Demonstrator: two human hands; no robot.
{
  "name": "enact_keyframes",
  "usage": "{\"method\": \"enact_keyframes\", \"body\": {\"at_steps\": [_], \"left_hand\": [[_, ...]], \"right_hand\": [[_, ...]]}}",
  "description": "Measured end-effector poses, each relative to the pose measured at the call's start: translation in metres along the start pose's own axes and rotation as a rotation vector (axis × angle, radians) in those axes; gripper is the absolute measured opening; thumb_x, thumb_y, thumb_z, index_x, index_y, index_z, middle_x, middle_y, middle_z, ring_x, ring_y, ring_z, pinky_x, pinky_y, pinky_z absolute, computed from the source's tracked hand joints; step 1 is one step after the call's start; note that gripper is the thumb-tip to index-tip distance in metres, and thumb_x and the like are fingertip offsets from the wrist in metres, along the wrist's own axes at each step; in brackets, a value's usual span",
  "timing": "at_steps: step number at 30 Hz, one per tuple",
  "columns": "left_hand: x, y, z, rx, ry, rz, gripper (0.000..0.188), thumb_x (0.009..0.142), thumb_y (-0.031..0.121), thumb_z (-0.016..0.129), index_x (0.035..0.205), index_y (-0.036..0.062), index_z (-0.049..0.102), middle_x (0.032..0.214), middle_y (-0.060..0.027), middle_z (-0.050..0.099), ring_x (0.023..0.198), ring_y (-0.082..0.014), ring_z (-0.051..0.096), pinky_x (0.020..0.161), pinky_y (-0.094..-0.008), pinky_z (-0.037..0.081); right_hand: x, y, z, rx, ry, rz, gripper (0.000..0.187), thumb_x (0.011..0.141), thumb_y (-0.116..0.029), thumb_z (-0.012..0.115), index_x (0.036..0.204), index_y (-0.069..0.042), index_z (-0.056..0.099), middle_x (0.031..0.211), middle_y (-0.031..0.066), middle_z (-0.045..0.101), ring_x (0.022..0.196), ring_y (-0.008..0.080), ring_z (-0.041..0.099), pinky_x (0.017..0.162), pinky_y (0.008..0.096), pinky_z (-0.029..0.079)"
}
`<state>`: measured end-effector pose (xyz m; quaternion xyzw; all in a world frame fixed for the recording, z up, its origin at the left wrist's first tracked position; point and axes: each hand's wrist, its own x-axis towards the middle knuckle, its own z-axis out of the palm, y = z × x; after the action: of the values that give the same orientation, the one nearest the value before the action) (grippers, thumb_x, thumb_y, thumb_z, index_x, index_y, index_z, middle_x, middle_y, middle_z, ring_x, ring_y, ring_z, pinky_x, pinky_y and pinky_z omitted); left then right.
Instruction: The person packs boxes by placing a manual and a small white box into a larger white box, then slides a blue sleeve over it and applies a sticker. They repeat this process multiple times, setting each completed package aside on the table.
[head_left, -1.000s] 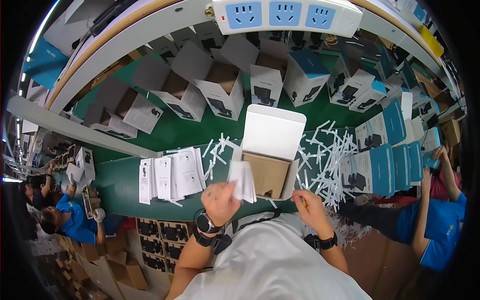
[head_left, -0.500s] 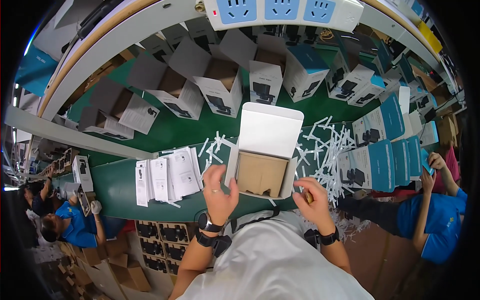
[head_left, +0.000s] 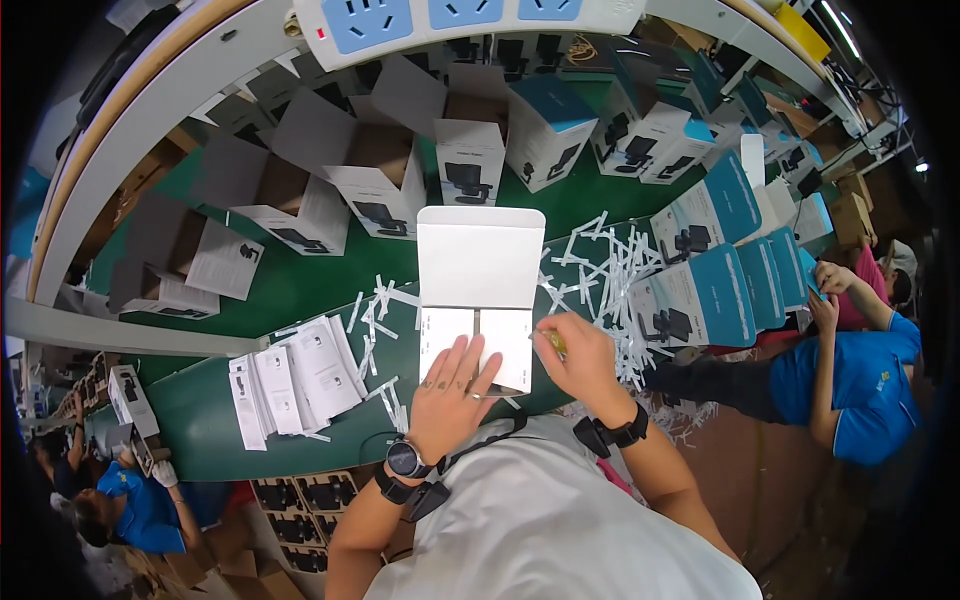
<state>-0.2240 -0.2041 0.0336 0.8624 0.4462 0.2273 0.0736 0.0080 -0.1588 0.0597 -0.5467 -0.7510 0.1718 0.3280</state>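
A white carton point(head_left: 478, 262) stands in front of me with its lid flap raised at the far side. Its two side flaps point(head_left: 506, 350) are folded inward, with a narrow gap between them, and hide the brown cardboard insert. My left hand point(head_left: 455, 400) lies open on the near part of the left flap, fingers spread. At the carton's right edge is my right hand point(head_left: 583, 362), its fingers closed around a small yellowish object point(head_left: 552, 341) whose kind I cannot make out.
White paper strips point(head_left: 625, 285) lie scattered right of the carton. Folded white leaflets point(head_left: 300, 385) are stacked to the left. Open printed boxes point(head_left: 375, 190) line the back under a power strip point(head_left: 470, 25). Blue-and-white boxes point(head_left: 700, 295) stand right, near a person in blue point(head_left: 850, 390).
The carton's side flaps have folded in over the brown insert. My left hand has come down onto the left flap, and my right hand has moved to the right flap's edge. The view has shifted.
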Motion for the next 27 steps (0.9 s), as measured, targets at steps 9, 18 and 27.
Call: {"method": "enact_keyframes", "body": {"at_steps": [9, 18, 27], "left_hand": [[-0.006, -0.002, 0.001, 0.004, 0.025, -0.001, 0.069, 0.079, 0.024, 0.077, 0.143, 0.012, 0.054, 0.151, -0.016, 0.048, 0.139, -0.0367, 0.046, 0.111, -0.0485, 0.04], [-0.017, 0.004, 0.027, 0.01, 0.025, 0.025, 0.027, 0.091, 0.019, 0.062, 0.109, -0.0006, 0.068, 0.115, -0.0206, 0.064, 0.117, -0.0369, 0.059, 0.104, -0.0481, 0.047], [-0.024, 0.003, 0.018, -0.164, -0.379, -0.192, 0.037, 0.083, 0.021, 0.072, 0.115, 0.0025, 0.069, 0.118, -0.0163, 0.065, 0.115, -0.0319, 0.062, 0.104, -0.0451, 0.047]], "right_hand": [[0.002, -0.01, 0.018, -0.053, 0.093, 0.026, 0.011, 0.084, -0.014, 0.074, 0.091, -0.009, 0.067, 0.082, 0.0081, 0.066, 0.068, 0.0312, 0.066, 0.057, 0.0401, 0.052], [0.049, -0.064, 0.085, -0.069, -0.012, -0.223, 0.016, 0.082, -0.023, 0.075, 0.088, -0.012, 0.065, 0.089, 0.0057, 0.058, 0.062, 0.0279, 0.063, 0.054, 0.0391, 0.051], [0.05, -0.074, 0.098, 0.362, -0.235, -0.188, 0.021, 0.082, -0.021, 0.08, 0.088, -0.009, 0.064, 0.096, 0.0085, 0.063, 0.076, 0.0264, 0.067, 0.067, 0.0316, 0.054]]}}
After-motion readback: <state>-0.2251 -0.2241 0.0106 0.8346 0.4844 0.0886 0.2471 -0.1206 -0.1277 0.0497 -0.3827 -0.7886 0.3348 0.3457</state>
